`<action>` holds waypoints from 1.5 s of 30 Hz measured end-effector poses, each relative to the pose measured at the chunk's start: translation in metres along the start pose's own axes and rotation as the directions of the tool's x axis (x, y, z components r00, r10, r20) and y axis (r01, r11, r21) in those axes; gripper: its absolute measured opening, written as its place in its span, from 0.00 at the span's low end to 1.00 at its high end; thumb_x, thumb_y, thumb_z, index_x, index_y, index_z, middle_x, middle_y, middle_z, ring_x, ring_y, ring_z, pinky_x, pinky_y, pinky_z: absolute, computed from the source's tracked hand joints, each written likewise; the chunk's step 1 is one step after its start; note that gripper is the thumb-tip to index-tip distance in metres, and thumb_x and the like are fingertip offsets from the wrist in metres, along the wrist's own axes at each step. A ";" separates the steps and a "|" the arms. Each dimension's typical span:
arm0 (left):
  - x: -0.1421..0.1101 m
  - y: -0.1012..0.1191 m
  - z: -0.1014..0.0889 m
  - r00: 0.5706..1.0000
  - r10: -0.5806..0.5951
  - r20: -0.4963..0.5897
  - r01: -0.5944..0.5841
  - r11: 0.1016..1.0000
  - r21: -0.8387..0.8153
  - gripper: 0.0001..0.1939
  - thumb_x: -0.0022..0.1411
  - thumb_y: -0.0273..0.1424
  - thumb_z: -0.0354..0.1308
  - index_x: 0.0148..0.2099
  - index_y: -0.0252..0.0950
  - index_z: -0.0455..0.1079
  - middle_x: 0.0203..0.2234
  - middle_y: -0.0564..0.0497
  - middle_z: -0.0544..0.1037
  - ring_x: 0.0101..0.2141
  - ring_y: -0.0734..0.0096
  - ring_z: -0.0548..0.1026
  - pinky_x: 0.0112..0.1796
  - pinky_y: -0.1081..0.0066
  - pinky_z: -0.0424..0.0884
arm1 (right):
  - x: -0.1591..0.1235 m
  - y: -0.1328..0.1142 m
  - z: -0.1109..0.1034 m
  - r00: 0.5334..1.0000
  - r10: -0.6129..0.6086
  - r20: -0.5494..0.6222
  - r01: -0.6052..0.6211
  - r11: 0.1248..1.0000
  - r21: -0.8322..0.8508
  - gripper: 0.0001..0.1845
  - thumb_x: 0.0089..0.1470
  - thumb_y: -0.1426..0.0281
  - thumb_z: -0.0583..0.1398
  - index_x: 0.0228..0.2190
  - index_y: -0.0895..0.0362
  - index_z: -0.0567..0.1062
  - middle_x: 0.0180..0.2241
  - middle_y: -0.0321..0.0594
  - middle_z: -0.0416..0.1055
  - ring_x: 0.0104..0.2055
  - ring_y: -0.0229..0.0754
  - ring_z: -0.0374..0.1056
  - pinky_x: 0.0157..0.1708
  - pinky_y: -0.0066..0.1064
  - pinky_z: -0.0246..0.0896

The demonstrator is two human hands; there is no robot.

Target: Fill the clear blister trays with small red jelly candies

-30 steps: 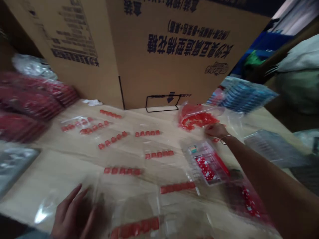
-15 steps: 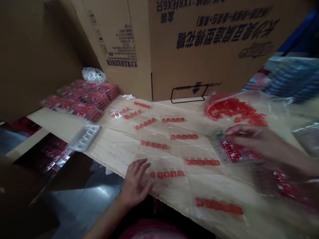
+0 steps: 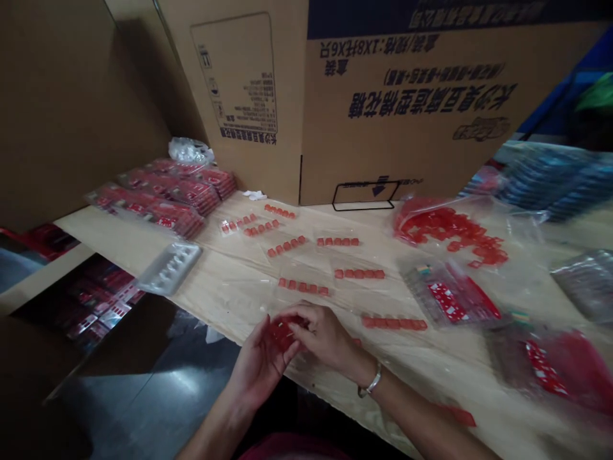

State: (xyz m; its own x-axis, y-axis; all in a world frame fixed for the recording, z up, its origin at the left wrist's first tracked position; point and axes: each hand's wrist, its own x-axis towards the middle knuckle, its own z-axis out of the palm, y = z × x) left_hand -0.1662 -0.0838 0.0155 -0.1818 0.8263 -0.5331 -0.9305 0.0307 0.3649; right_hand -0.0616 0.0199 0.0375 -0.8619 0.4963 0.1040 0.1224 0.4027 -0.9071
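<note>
My left hand (image 3: pixel 258 367) is cupped at the table's near edge, fingers curled round a small red item (image 3: pixel 280 333). Over it comes my right hand (image 3: pixel 323 329), its fingertips closed on the same item; its exact kind is mostly hidden. Beneath the right hand, a row of red pieces is nearly covered. Just beyond lies a row of small red cube-like pieces (image 3: pixel 303 287) on a clear plastic sleeve. To the right is another red row (image 3: pixel 395 322). My right forearm crosses above a further red row (image 3: pixel 457 415) near the front.
Clear bags with red-and-white patterned contents (image 3: pixel 447 300) lie at right. Behind them spreads an opened bag of loose red pieces (image 3: pixel 450 227). Stacked red packs (image 3: pixel 163 191) and a white moulded tray (image 3: pixel 170 268) stand left. A large cardboard box (image 3: pixel 383 147) blocks the back.
My right hand has moved left from the clear bags to meet my left hand. The left hand has turned palm up and curled; a red item now shows between them.
</note>
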 end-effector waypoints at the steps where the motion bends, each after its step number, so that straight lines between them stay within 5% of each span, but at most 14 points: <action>1: -0.002 0.002 -0.001 1.000 -0.002 -0.012 0.002 1.000 0.021 0.08 0.60 0.30 0.57 0.39 0.33 0.74 0.35 0.48 0.80 0.35 0.71 0.78 0.37 0.72 0.75 | 0.001 0.003 -0.001 0.999 0.031 -0.010 -0.031 0.999 0.027 0.15 0.49 0.83 0.56 0.34 0.56 0.77 0.34 0.38 0.74 0.35 0.37 0.69 0.36 0.28 0.63; 5: -0.008 0.009 -0.001 0.999 0.046 -0.019 -0.043 0.985 0.167 0.14 0.52 0.28 0.64 0.43 0.34 0.75 0.38 0.48 0.80 0.35 0.70 0.78 0.34 0.74 0.73 | 0.007 0.011 0.001 0.986 0.163 -0.029 -0.154 0.968 0.199 0.12 0.46 0.81 0.55 0.31 0.57 0.74 0.31 0.36 0.72 0.32 0.36 0.69 0.32 0.26 0.63; 11: -0.004 0.017 -0.010 0.961 0.246 -0.127 -0.183 0.909 0.375 0.14 0.40 0.29 0.72 0.32 0.33 0.76 0.23 0.53 0.79 0.22 0.78 0.74 0.23 0.80 0.64 | 0.019 0.013 0.017 0.964 0.264 0.041 -0.260 0.897 0.356 0.05 0.44 0.75 0.58 0.28 0.57 0.71 0.26 0.33 0.70 0.28 0.35 0.67 0.29 0.27 0.62; 14: -0.004 0.023 -0.016 0.964 0.230 -0.129 -0.170 0.916 0.362 0.14 0.40 0.31 0.73 0.31 0.33 0.75 0.21 0.53 0.78 0.20 0.80 0.72 0.22 0.81 0.63 | 0.023 0.009 0.022 0.956 0.286 0.066 -0.287 0.865 0.411 0.04 0.43 0.73 0.60 0.26 0.56 0.71 0.24 0.31 0.69 0.27 0.34 0.65 0.28 0.26 0.60; 19: -0.009 0.030 -0.022 0.989 0.123 -0.079 -0.091 0.942 0.322 0.14 0.40 0.30 0.72 0.32 0.33 0.76 0.24 0.51 0.79 0.22 0.78 0.74 0.26 0.79 0.68 | 0.021 0.009 0.029 0.898 0.395 0.193 -0.420 0.644 0.640 0.07 0.40 0.71 0.63 0.25 0.56 0.70 0.22 0.30 0.68 0.25 0.33 0.63 0.27 0.25 0.58; 23: -0.010 0.031 -0.022 0.972 0.236 -0.012 -0.209 0.881 0.425 0.14 0.41 0.29 0.72 0.34 0.35 0.77 0.24 0.52 0.80 0.23 0.78 0.73 0.27 0.78 0.69 | 0.018 0.014 0.036 0.861 0.455 0.227 -0.457 0.496 0.738 0.07 0.38 0.71 0.63 0.24 0.56 0.70 0.22 0.30 0.67 0.24 0.33 0.62 0.28 0.26 0.58; 31: -0.013 0.032 -0.019 0.960 0.276 -0.038 -0.192 0.754 0.628 0.08 0.42 0.29 0.67 0.28 0.34 0.76 0.18 0.54 0.75 0.19 0.78 0.69 0.21 0.78 0.63 | 0.011 0.009 0.030 0.899 0.387 0.206 -0.436 0.836 0.334 0.06 0.43 0.73 0.62 0.28 0.57 0.72 0.26 0.33 0.71 0.27 0.34 0.66 0.28 0.26 0.60; 40: -0.013 0.030 -0.018 0.931 0.364 -0.026 -0.229 0.638 0.735 0.06 0.43 0.30 0.63 0.25 0.33 0.74 0.19 0.52 0.76 0.22 0.76 0.69 0.25 0.77 0.64 | 0.011 0.008 0.038 0.930 0.336 0.149 -0.365 0.888 0.278 0.03 0.42 0.75 0.60 0.24 0.57 0.70 0.24 0.32 0.68 0.26 0.33 0.62 0.27 0.25 0.58; 45: -0.010 0.028 -0.025 0.972 0.214 -0.091 -0.139 0.847 0.513 0.14 0.41 0.36 0.69 0.24 0.35 0.68 0.13 0.59 0.68 0.14 0.83 0.61 0.18 0.80 0.54 | 0.006 0.009 0.046 0.935 0.307 0.177 -0.354 0.780 0.516 0.10 0.47 0.66 0.63 0.30 0.57 0.69 0.28 0.34 0.71 0.30 0.36 0.67 0.33 0.29 0.63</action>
State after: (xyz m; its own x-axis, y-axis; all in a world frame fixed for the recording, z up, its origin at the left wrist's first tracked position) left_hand -0.1985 -0.1052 0.0120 -0.4055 0.7586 -0.5100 -0.5998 0.2003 0.7747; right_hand -0.0884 -0.0090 0.0109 -0.8554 0.4516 -0.2535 0.1466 -0.2583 -0.9549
